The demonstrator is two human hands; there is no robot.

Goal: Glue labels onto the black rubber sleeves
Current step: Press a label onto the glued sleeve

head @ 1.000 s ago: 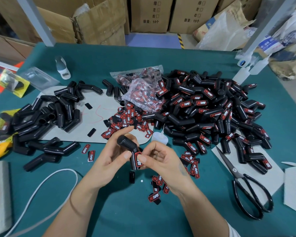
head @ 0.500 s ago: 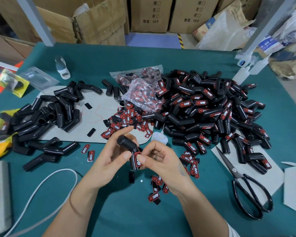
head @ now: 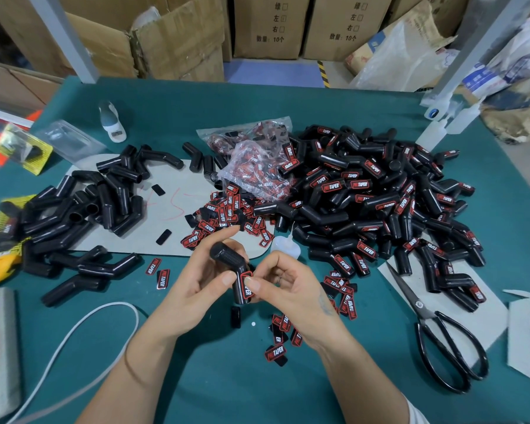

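My left hand (head: 193, 286) grips a bent black rubber sleeve (head: 227, 258) just above the green table. A red-and-black label (head: 247, 284) sits on the sleeve's lower leg, and my right hand (head: 288, 286) pinches the sleeve there, with the thumb pressing on the label. Unlabelled sleeves (head: 74, 215) lie heaped at the left. Labelled sleeves (head: 374, 203) form a big pile at the right. Loose labels (head: 224, 215) are scattered in the middle, and a few more labels (head: 283, 335) lie under my right wrist. A small glue bottle (head: 283, 246) lies just beyond my right hand.
Black scissors (head: 441, 332) lie at the right on a grey card (head: 459, 304). A plastic bag of labels (head: 254, 166) sits mid-table. A white cable (head: 74, 338) curves at the lower left. A white bottle (head: 112, 120) stands far left. Cardboard boxes (head: 266, 26) line the back.
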